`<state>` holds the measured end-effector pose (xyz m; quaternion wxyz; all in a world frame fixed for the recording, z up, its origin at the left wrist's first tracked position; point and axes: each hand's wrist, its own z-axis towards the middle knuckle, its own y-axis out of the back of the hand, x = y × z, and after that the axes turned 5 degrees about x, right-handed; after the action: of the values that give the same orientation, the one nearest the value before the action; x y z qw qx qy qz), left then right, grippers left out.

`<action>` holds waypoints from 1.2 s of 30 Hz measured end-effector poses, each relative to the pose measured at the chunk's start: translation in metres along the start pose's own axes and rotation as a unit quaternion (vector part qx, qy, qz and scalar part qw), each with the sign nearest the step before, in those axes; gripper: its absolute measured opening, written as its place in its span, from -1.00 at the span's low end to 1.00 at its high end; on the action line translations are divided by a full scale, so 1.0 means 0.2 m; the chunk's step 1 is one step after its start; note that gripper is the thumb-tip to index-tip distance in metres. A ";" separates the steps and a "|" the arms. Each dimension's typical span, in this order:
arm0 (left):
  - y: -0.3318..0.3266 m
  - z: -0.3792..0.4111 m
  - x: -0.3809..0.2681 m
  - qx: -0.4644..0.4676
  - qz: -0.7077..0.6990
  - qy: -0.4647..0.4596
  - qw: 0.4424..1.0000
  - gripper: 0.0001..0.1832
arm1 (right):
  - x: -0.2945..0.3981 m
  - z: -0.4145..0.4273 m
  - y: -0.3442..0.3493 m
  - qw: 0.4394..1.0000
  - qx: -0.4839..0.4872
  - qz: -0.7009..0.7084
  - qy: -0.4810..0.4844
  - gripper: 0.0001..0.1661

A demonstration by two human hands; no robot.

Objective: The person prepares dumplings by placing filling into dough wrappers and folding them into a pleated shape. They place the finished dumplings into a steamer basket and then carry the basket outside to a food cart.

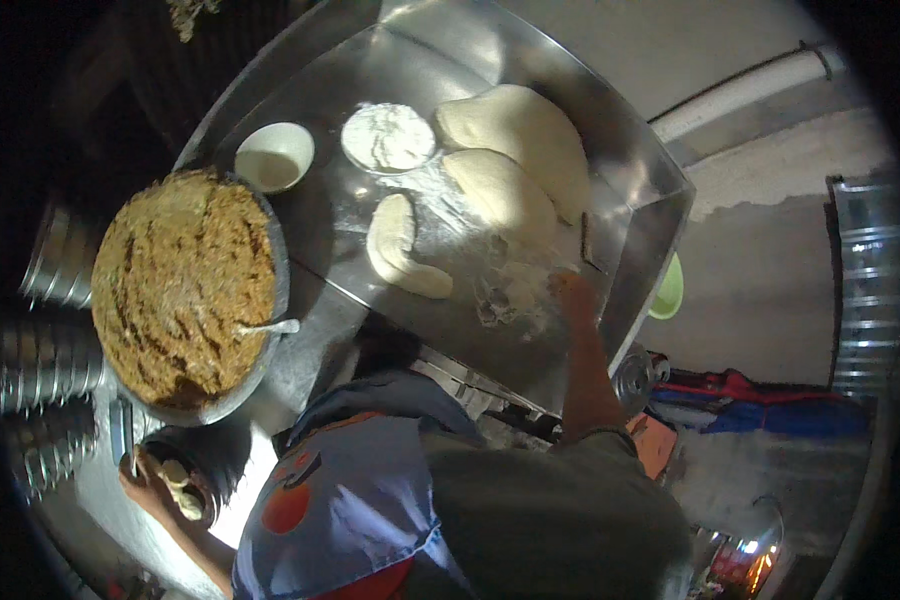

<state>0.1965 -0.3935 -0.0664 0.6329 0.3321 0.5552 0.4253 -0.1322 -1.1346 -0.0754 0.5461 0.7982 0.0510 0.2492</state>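
Note:
My right hand (568, 285) is low over the floured steel table (420, 330), just below a dark, narrow strip-like tool (588, 238). Blur hides its fingers. My left hand (141, 474) is at the lower left, beside the rim of a dark pot (206, 469) with pale lumps (180, 487) inside. A thin pale edge shows at its fingers, too small to identify. A large mass of dough (521, 124) lies at the back of the table, with a smaller dough piece (495, 187) against it. Nearer to me is a bent dough roll (397, 244).
A bowl of flour (388, 139) and a white bowl (276, 154) stand on the table. A wide basin (274, 247) of yellow-brown filling (184, 285) with a spoon (274, 327) is at left. Raised steel walls (652, 225) edge the table. Stacked metal vessels (49, 367) stand far left.

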 end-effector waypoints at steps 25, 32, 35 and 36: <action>-0.15 -0.19 -1.14 0.300 -0.630 0.029 0.716 -0.78 | 1.12 -0.30 -0.43 0.750 0.306 0.544 0.218 -0.72; -0.19 -0.22 -1.40 0.281 -0.678 -0.019 0.679 -0.52 | 1.92 -0.95 -0.51 0.616 0.524 0.544 0.222 -0.68; -0.19 -0.24 -1.34 0.169 -0.631 0.019 0.757 -0.70 | 1.95 -0.98 -0.56 0.590 0.562 0.518 0.259 -0.71; -0.21 -0.24 -1.32 0.139 -0.601 0.013 0.787 -0.71 | 1.95 -0.98 -0.59 0.622 0.551 0.483 0.276 -0.74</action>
<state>0.1496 -0.6526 -0.0004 0.7003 0.0101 0.7038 -0.1192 0.1411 -0.7835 0.0061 -0.2341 0.7535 -0.0662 0.6108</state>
